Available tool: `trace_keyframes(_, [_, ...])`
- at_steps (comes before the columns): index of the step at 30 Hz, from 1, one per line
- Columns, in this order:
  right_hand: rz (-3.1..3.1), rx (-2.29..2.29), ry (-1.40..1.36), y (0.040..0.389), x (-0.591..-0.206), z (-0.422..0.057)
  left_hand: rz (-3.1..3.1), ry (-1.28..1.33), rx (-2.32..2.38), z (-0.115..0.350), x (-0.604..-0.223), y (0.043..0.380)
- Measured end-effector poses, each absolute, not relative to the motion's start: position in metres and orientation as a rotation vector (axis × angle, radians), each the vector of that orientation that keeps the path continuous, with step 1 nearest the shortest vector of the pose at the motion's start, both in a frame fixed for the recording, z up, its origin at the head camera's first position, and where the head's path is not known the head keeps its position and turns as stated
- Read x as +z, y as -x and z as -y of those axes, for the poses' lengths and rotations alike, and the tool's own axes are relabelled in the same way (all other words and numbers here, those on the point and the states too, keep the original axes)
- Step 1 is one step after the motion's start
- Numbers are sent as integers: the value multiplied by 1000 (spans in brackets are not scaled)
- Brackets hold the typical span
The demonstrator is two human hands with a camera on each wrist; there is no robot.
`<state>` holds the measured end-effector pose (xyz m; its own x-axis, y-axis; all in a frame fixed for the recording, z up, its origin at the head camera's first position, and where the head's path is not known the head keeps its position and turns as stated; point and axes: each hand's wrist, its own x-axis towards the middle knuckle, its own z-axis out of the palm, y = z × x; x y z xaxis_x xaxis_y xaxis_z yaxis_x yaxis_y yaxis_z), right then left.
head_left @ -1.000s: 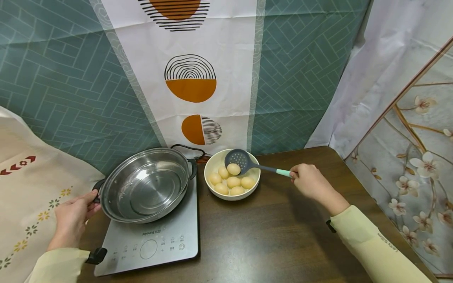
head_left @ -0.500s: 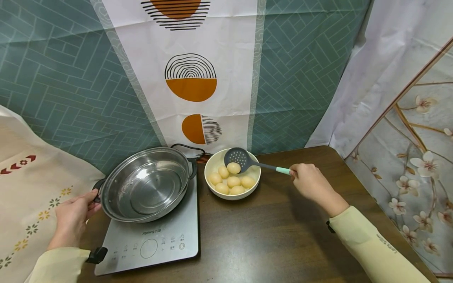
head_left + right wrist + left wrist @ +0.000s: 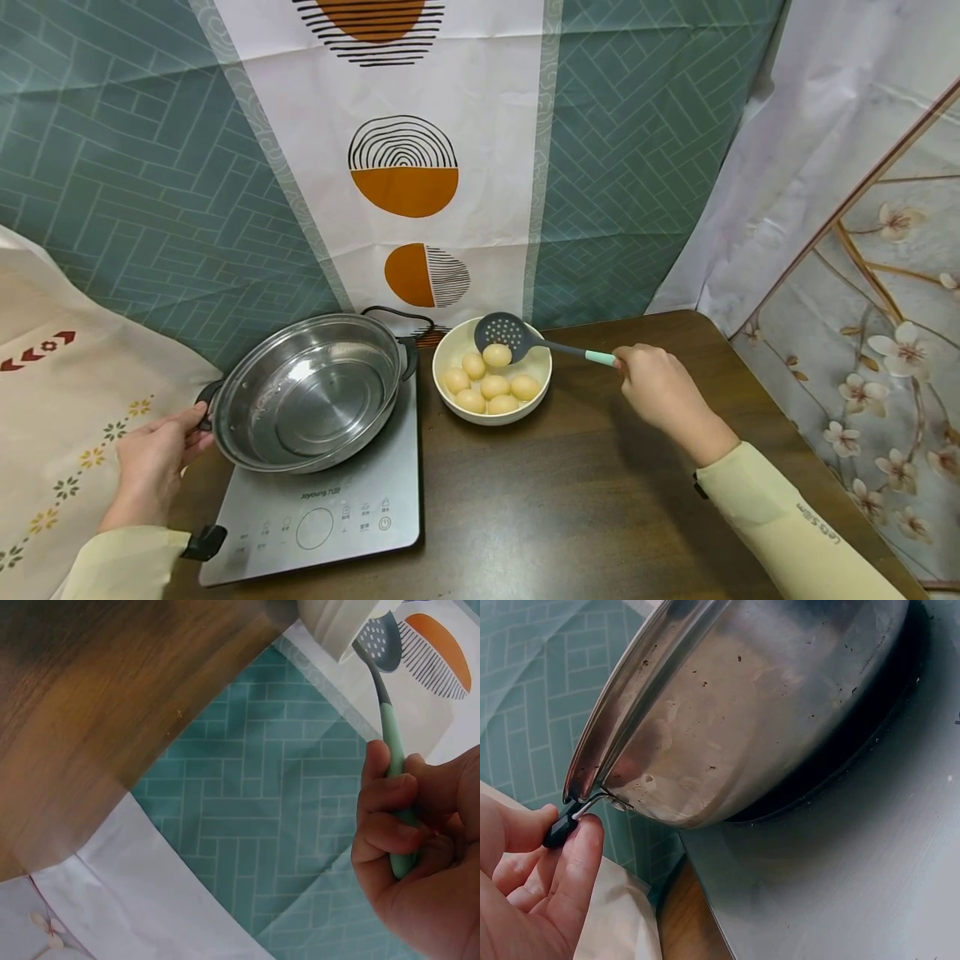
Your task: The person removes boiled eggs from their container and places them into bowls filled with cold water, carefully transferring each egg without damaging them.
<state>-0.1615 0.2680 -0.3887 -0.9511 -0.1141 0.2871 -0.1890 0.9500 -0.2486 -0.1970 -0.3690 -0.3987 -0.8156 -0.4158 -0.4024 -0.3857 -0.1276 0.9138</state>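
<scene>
My right hand (image 3: 660,387) grips the mint-green handle of a skimmer (image 3: 564,349), its fingers curled round it in the right wrist view. The skimmer's dark grey, perforated head is over the back of a cream bowl (image 3: 487,419). One pale egg (image 3: 497,356) lies at the front of that head. Several more eggs (image 3: 495,386) rest in the bowl below. On the other side, my left hand (image 3: 153,462) pinches the black side handle (image 3: 561,829) of a wide stainless-steel pot (image 3: 315,408) between thumb and fingers. No food shows inside the pot.
Under the pot is a silver induction cooker (image 3: 352,525) with a touch panel, and a black cord (image 3: 397,312) runs behind it. The brown wooden table (image 3: 555,508) meets a patterned cloth backdrop (image 3: 630,167) at the back.
The skimmer's head and my right hand have risen very slightly, with the egg shifting a little on the head. My left hand and the pot have stayed in place.
</scene>
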Motion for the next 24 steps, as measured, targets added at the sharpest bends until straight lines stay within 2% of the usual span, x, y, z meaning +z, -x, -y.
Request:
trace_keyframes(10, [2691, 274, -317, 160, -389, -266, 2066, -979, -2134, 370, -399, 196])
trace_keyframes(24, [2656, 314, -277, 159, -388, -269, 2067, -921, -2148, 370, -400, 197])
